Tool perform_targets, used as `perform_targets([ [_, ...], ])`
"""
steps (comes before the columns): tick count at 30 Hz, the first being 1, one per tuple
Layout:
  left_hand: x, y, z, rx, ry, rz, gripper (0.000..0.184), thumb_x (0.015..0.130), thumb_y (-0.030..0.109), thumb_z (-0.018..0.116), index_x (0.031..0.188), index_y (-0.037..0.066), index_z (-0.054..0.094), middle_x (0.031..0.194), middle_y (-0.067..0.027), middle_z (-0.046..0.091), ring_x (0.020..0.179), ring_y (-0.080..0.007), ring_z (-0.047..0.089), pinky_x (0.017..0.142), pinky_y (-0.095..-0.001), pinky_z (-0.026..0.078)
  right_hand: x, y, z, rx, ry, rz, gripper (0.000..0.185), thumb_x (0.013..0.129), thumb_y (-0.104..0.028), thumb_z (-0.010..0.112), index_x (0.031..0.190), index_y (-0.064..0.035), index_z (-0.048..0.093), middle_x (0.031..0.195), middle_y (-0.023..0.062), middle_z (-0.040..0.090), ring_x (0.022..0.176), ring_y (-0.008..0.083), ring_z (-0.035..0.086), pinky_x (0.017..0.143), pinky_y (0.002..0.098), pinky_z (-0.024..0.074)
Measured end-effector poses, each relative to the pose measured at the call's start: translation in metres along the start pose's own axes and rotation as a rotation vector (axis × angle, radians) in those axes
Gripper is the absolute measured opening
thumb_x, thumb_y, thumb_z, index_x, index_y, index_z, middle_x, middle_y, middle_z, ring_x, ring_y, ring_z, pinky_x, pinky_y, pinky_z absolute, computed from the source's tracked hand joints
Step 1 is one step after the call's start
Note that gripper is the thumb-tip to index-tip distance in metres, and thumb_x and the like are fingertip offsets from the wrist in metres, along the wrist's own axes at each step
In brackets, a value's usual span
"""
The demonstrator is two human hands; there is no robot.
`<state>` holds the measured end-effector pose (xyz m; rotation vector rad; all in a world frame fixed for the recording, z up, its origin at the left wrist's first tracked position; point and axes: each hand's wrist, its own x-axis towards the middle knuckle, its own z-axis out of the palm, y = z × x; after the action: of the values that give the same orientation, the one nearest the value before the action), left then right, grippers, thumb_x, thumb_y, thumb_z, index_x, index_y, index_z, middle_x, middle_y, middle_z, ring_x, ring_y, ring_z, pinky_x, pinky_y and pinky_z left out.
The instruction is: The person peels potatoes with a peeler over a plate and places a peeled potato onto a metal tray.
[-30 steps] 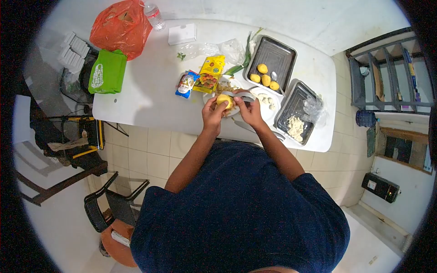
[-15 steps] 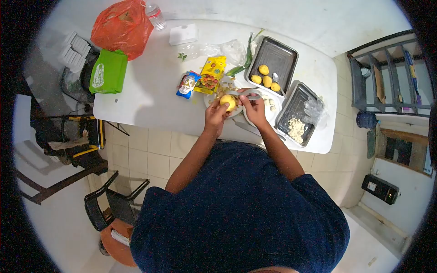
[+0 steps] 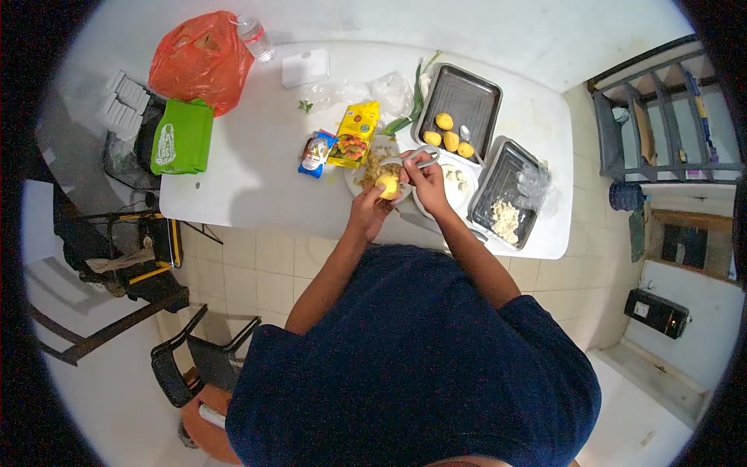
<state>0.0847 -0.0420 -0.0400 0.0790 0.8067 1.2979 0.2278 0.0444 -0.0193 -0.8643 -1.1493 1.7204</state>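
Observation:
My left hand (image 3: 368, 213) is closed around a yellow peeled potato (image 3: 387, 185) above a white plate of peelings (image 3: 355, 184). Held in my right hand (image 3: 428, 187) is a grey-handled peeler (image 3: 427, 152), its front end close to the potato. My right fingers partly cover the peeler. Beside that hand, a white plate (image 3: 442, 208) carries small pale pieces, perhaps garlic. Several more yellow potatoes (image 3: 450, 141) and a spoon (image 3: 465, 132) lie in a dark baking tray (image 3: 464, 93) further back.
A second dark tray (image 3: 498, 183) at the right holds pale chopped pieces (image 3: 505, 221) and a clear plastic bag (image 3: 534, 185). Left of the plates are a yellow packet (image 3: 355, 132) and a blue packet (image 3: 315, 154). A knife (image 3: 426, 222) lies near the front edge. Green leaves (image 3: 416, 105) rest beside the tray.
The peeler has tilted, its handle end now pointing further up, and my right hand has shifted slightly left. The potato stays in my left hand. The whole view has shifted a little.

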Motion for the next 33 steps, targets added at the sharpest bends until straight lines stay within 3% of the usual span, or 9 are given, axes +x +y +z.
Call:
perform_targets([
  [6,0.007,0.002,-0.004,0.024,-0.076,-0.01,0.033,0.096,0.02,0.054,0.123,0.002,0.055,0.109,-0.0098,0.066,0.094,-0.0217,0.066,0.083,-0.0328,0.052,0.0,0.001,0.0,-0.022,0.005,-0.098,0.013,0.099,-0.012,0.056,0.106,-0.0013,0.056,0.084,0.0032,0.058,0.068,0.0076,0.051,0.062,0.0226,0.0411],
  [9,0.01,-0.001,-0.009,0.023,-0.125,-0.026,0.033,0.096,0.02,0.055,0.123,0.001,0.055,0.108,-0.0097,0.066,0.093,-0.0223,0.067,0.083,-0.0336,0.053,0.0,-0.003,-0.006,-0.07,-0.038,-0.07,0.014,0.098,-0.013,0.058,0.09,-0.0034,0.053,0.106,0.0082,0.062,0.068,0.0068,0.053,0.064,0.022,0.0442],
  [12,-0.009,0.004,0.023,0.124,-0.098,-0.025,0.035,0.095,0.02,0.055,0.124,0.0,0.054,0.112,-0.0113,0.065,0.097,-0.0227,0.065,0.085,-0.0336,0.052,0.001,0.001,-0.001,-0.138,0.001,-0.07,0.014,0.098,-0.013,0.058,0.088,-0.0039,0.052,0.113,0.0088,0.061,0.069,0.0068,0.054,0.064,0.0216,0.0445],
  [17,0.01,-0.004,-0.007,-0.03,-0.159,-0.038,0.038,0.095,0.021,0.055,0.127,0.0,0.052,0.119,-0.0131,0.062,0.107,-0.0254,0.062,0.087,-0.0346,0.052,0.01,0.003,-0.004,-0.016,0.051,-0.13,0.012,0.097,-0.015,0.059,0.092,-0.0053,0.054,0.103,0.0053,0.063,0.068,0.0063,0.053,0.061,0.0219,0.043],
  [23,0.011,0.01,-0.015,-0.286,-0.017,-0.099,0.037,0.099,0.026,0.051,0.128,0.003,0.052,0.122,-0.0117,0.06,0.109,-0.0262,0.06,0.089,-0.0373,0.053,0.006,0.002,0.0,0.143,0.204,0.165,0.016,0.099,-0.022,0.057,0.11,-0.0102,0.058,0.079,-0.0008,0.061,0.069,0.0073,0.055,0.058,0.0207,0.0406],
  [26,0.013,0.004,-0.023,-0.35,0.029,-0.059,0.031,0.097,0.021,0.056,0.123,0.005,0.054,0.118,-0.0109,0.062,0.108,-0.0251,0.061,0.087,-0.0353,0.054,0.006,0.006,-0.004,0.396,0.256,0.308,0.018,0.099,-0.024,0.056,0.114,-0.0123,0.057,0.08,-0.0005,0.061,0.068,0.0087,0.055,0.056,0.0212,0.0409],
  [27,0.013,0.002,-0.023,-0.336,0.077,-0.032,0.029,0.095,0.018,0.059,0.121,0.006,0.055,0.116,-0.0102,0.062,0.106,-0.0238,0.062,0.086,-0.0342,0.054,0.006,0.004,-0.004,0.518,0.302,0.358,0.018,0.099,-0.022,0.055,0.113,-0.011,0.055,0.083,0.0017,0.057,0.077,0.0124,0.054,0.062,0.024,0.0425],
  [30,0.012,0.0,-0.025,-0.277,0.104,0.052,0.029,0.094,0.015,0.062,0.12,0.004,0.055,0.115,-0.0099,0.063,0.108,-0.0238,0.061,0.087,-0.0336,0.055,0.006,0.011,-0.002,0.531,0.408,0.384,0.017,0.099,-0.024,0.055,0.112,-0.0132,0.056,0.084,-0.0002,0.062,0.068,0.0095,0.055,0.055,0.0223,0.041],
  [33,0.011,0.001,-0.021,-0.216,0.079,0.094,0.027,0.093,0.014,0.063,0.117,0.006,0.056,0.112,-0.0077,0.063,0.106,-0.0206,0.062,0.086,-0.0305,0.055,0.001,0.011,0.001,0.389,0.305,0.311,0.015,0.099,-0.024,0.056,0.109,-0.0123,0.057,0.086,0.0013,0.063,0.07,0.0079,0.055,0.057,0.0216,0.0413],
])
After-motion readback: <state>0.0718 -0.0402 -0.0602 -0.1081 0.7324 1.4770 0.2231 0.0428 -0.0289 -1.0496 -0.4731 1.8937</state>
